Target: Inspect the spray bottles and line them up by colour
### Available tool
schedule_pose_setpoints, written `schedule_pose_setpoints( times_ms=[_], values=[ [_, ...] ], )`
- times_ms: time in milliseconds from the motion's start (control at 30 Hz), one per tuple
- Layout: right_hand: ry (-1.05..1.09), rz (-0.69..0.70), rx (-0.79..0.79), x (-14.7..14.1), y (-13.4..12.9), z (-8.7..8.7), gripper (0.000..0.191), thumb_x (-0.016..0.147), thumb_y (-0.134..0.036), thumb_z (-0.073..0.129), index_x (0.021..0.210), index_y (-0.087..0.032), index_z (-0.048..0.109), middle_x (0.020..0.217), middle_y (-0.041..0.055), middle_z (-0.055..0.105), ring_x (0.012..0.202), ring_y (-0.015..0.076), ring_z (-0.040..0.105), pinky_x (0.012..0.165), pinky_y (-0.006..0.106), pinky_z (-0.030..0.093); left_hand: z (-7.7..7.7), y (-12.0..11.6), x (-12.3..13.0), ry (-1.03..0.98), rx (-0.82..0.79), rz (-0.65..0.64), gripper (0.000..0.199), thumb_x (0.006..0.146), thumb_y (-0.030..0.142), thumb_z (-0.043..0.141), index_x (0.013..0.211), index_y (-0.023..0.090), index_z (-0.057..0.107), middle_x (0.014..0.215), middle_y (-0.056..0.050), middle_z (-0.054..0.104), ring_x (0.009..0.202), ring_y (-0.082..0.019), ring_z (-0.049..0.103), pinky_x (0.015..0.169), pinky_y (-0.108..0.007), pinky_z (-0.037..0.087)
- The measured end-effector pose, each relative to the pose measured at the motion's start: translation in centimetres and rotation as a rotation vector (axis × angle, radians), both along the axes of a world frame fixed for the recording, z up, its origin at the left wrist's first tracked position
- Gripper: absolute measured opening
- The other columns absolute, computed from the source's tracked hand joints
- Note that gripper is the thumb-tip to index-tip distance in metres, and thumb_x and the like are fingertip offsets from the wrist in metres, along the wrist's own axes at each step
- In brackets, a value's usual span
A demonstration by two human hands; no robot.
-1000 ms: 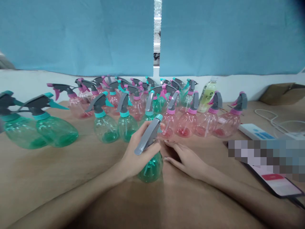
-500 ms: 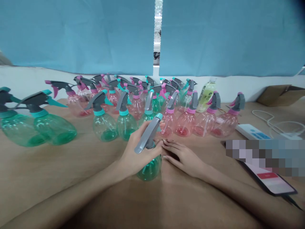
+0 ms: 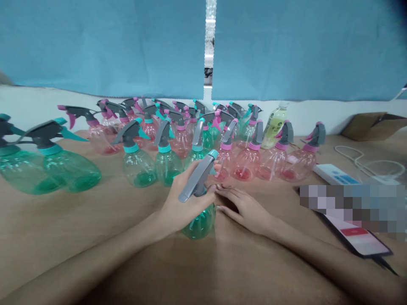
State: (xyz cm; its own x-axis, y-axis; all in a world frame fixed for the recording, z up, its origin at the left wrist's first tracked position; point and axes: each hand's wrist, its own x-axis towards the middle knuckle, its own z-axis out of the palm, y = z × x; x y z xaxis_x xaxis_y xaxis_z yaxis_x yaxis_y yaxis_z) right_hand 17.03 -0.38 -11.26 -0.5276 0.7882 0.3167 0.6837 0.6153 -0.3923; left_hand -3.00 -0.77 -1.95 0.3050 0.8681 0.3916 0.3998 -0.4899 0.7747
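A green spray bottle with a grey trigger head and turquoise nozzle tip stands upright on the table in front of me. My left hand is wrapped around its neck, just under the grey head, and hides the collar and trigger. To the right of the bottle, my right hand lies palm down with its fingers stretched out. Its fingertips are close to my left thumb and the bottle; whether they touch, I cannot tell. Right behind the held bottle stands another green spray bottle, partly covered by my left hand.
Several green spray bottles and pink spray bottles stand in rows behind. At right are a drink bottle, a cardboard box, a white device with a cable, and a phone. A blue curtain hangs behind.
The whole view has shifted very slightly. My left hand keeps its hold on the green spray bottle, and my right hand stays beside it.
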Motion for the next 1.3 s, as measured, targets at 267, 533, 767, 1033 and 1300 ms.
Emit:
schedule_pose_setpoints(
  times_ms=[267,533,767,1033,1300],
  values=[
    [0.005,-0.004,-0.01,0.0,0.0,0.1,0.048,0.092,-0.041,0.048,0.134,-0.018,0.046,0.134,0.0118,0.055,0.127,0.0265,0.047,0.105,0.049,0.038,0.1,0.0,0.1,-0.032,-0.014,-0.024,0.036,0.077,0.015,0.056,0.112,0.023,0.055,0.076,0.002,0.059,0.07,-0.014,0.057,0.06,-0.025,0.047],
    [-0.023,0.008,0.003,0.1,0.1,0.0,0.045,0.092,-0.041,0.047,0.131,-0.019,0.051,0.136,0.0099,0.053,0.129,0.0256,0.044,0.107,0.048,0.037,0.1,0.0,-0.1,-0.024,-0.007,-0.033,0.032,0.079,0.017,0.056,0.111,0.025,0.055,0.071,0.003,0.056,0.059,-0.012,0.052,0.056,-0.024,0.044],
    [-0.007,0.018,0.015,0.1,0.2,-0.2,0.045,0.092,-0.041,0.047,0.132,-0.021,0.05,0.135,0.0092,0.054,0.129,0.0261,0.044,0.106,0.05,0.037,-0.2,0.1,-0.1,-0.031,0.009,-0.042,0.033,0.08,0.019,0.056,0.112,0.024,0.055,0.07,0.003,0.055,0.062,-0.013,0.054,0.057,-0.024,0.046],
    [-0.001,0.015,0.009,0.0,0.1,-0.1,0.044,0.092,-0.041,0.047,0.132,-0.021,0.051,0.136,0.0095,0.053,0.128,0.0262,0.045,0.106,0.05,0.037,-0.2,0.1,-0.2,-0.021,0.0,-0.028,0.031,0.079,0.019,0.055,0.11,0.024,0.056,0.068,0.004,0.054,0.064,-0.013,0.055,0.059,-0.025,0.044],
    [0.004,0.015,0.01,0.1,0.1,-0.1,0.045,0.092,-0.041,0.048,0.133,-0.022,0.05,0.134,0.0092,0.055,0.129,0.0267,0.044,0.106,0.05,0.037,0.9,-0.3,-0.1,0.003,-0.044,-0.041,0.031,0.073,0.015,0.053,0.103,0.023,0.051,0.071,0.003,0.057,0.071,-0.017,0.06,0.062,-0.028,0.045]
  ],
)
